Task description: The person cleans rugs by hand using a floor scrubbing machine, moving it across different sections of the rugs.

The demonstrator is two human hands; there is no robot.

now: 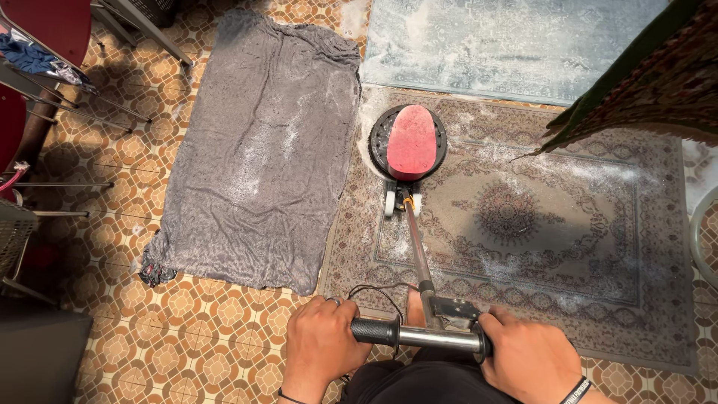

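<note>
Nearest, left hand (320,338) and right hand (528,357) clenched around handlebar (419,337) of floor scrubbing machine (408,142). Farther out, red-topped round head resting on soapy patterned rug (568,247), beside grey rug (262,150); pale blue rug (508,45) beyond.

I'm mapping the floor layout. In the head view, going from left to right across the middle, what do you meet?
Chair legs → grey rug → floor scrubbing machine → patterned rug → round white rim at the right edge.
</note>
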